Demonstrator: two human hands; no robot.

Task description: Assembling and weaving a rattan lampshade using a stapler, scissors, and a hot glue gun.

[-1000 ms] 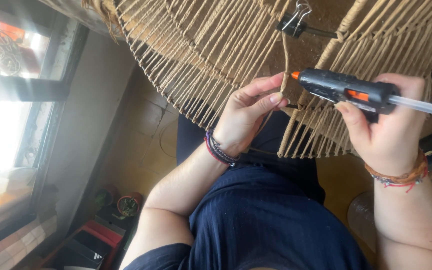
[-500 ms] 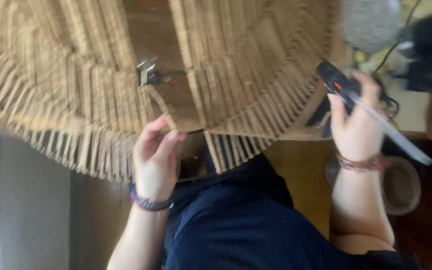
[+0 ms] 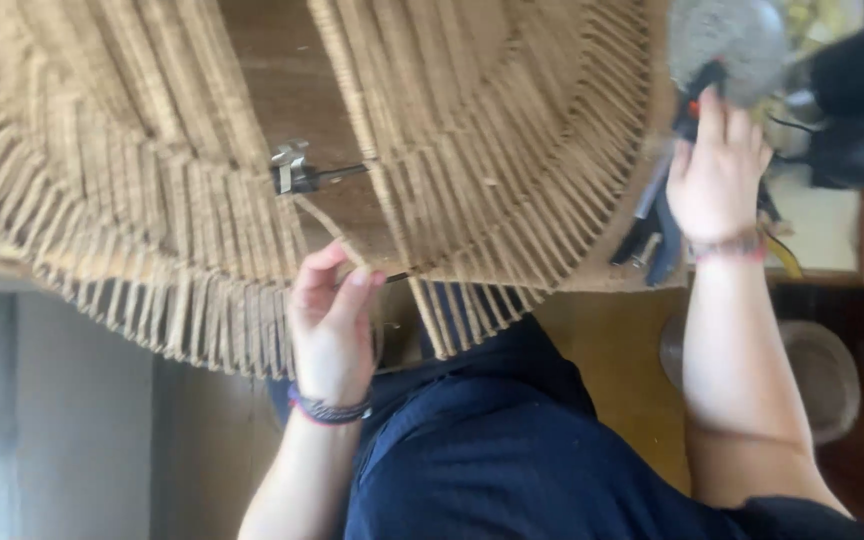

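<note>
Blurred glue gun (image 3: 694, 105) half hides behind right hand (image 3: 717, 175).
</note>
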